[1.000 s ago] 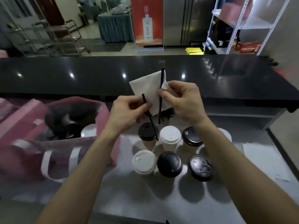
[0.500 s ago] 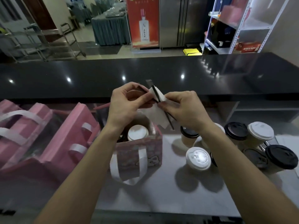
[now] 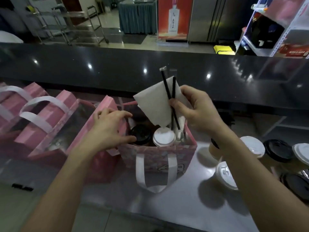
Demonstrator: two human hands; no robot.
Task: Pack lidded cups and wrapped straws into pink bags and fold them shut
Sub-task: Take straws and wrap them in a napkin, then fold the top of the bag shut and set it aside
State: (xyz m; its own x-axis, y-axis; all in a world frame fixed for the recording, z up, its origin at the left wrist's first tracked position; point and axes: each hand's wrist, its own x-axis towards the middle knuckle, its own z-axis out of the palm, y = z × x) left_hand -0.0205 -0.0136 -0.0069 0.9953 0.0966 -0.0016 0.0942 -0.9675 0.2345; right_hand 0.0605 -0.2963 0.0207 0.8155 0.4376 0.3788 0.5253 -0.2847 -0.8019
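Open pink bag (image 3: 157, 154) on the counter holds two cups. Left hand (image 3: 107, 129) spreads the rim, fingers loose. Right hand (image 3: 199, 111) pinches napkin (image 3: 155, 104) and two straws (image 3: 170, 99) above it. Risk: crossed straws snag a lid or slip loose.

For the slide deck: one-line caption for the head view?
Right hand lowers two black straws and a white napkin into the open pink bag while left hand steadies its rim.

view: one head-worn wide-angle camera, so you have no second view to overlap | facing: forward and down over your forearms | range: close on the open pink bag (image 3: 157, 153) | far edge: black counter (image 3: 117, 64), room beyond
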